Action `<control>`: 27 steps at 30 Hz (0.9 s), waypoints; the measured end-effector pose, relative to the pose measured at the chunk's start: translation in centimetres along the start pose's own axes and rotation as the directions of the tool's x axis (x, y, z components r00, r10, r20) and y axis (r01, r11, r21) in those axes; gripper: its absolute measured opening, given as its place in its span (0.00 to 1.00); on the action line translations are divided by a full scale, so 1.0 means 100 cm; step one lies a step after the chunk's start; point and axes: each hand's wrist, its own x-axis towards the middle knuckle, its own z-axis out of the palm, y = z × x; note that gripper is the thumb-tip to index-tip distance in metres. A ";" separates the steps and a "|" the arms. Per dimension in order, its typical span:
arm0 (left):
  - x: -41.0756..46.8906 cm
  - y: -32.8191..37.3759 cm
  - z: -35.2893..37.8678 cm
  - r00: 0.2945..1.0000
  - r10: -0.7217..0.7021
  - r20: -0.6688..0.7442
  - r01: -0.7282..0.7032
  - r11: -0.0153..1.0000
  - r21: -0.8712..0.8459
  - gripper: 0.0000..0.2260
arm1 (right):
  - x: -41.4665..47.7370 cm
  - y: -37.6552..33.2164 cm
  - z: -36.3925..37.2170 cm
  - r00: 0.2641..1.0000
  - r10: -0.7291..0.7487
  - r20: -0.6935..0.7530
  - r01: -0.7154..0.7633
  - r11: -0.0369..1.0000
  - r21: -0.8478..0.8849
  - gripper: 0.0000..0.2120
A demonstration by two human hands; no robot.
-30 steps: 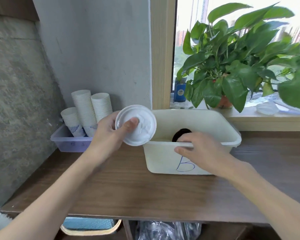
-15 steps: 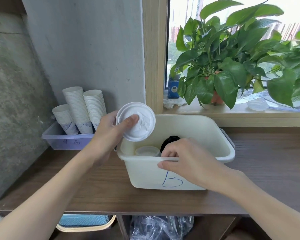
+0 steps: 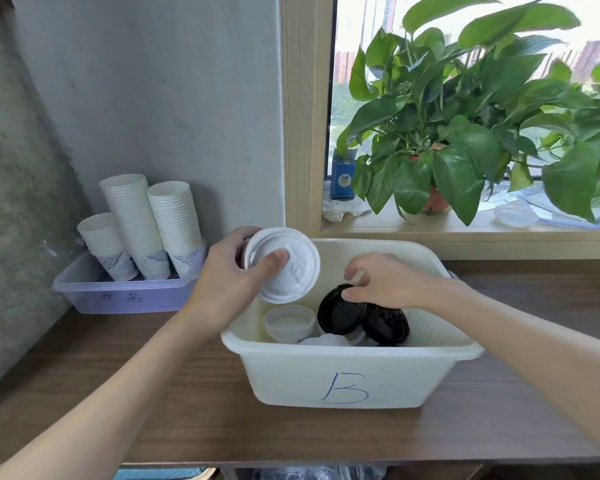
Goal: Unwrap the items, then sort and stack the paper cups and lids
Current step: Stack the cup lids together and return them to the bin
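Dark wood-grain bench (image 3: pixel 153 393) set against a grey plaster wall (image 3: pixel 170 98) — rougher concrete surface (image 3: pixel 14 202) at left. Pale wooden window frame (image 3: pixel 305 116) and sill (image 3: pixel 465 227) at right; daylight enters behind a leafy potted plant (image 3: pixel 465 116), buildings (image 3: pixel 343 64) blurred beyond.

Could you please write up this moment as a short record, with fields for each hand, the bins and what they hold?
Left hand: holds a white lid above the left rim of bin B
Right hand: inside bin B, thumb touching a black lid; hold unclear
Also in bin B: second black lid, clear tub
Purple tray: three paper cup stacks
Windowsill: potted plant
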 end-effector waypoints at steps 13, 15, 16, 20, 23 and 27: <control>0.001 -0.005 0.004 0.998 0.051 -0.036 -0.046 0.993 0.112 0.15 | -0.008 -0.001 -0.013 0.989 -0.037 -0.144 0.059 0.987 0.148 0.07; 0.001 -0.005 0.004 0.999 0.048 -0.023 -0.044 0.990 0.134 0.17 | -0.022 -0.002 -0.027 0.977 -0.023 -0.211 0.075 0.968 0.241 0.07; 0.001 -0.004 0.004 0.999 0.045 -0.017 -0.042 0.989 0.141 0.18 | -0.029 0.000 -0.034 0.970 -0.018 -0.243 0.088 0.956 0.281 0.08; -0.001 0.002 0.004 1.000 0.015 0.010 -0.016 0.988 0.152 0.24 | -0.059 0.020 -0.058 0.892 0.086 -0.443 0.089 0.929 0.360 0.09; -0.001 0.005 0.006 1.000 0.005 0.017 -0.008 0.984 0.176 0.26 | -0.076 0.048 -0.066 0.807 0.211 -0.552 0.067 0.895 0.441 0.11; -0.003 0.008 0.009 1.000 -0.002 0.009 0.001 0.980 0.198 0.28 | -0.093 0.089 -0.067 0.685 0.338 -0.645 -0.047 0.904 0.424 0.14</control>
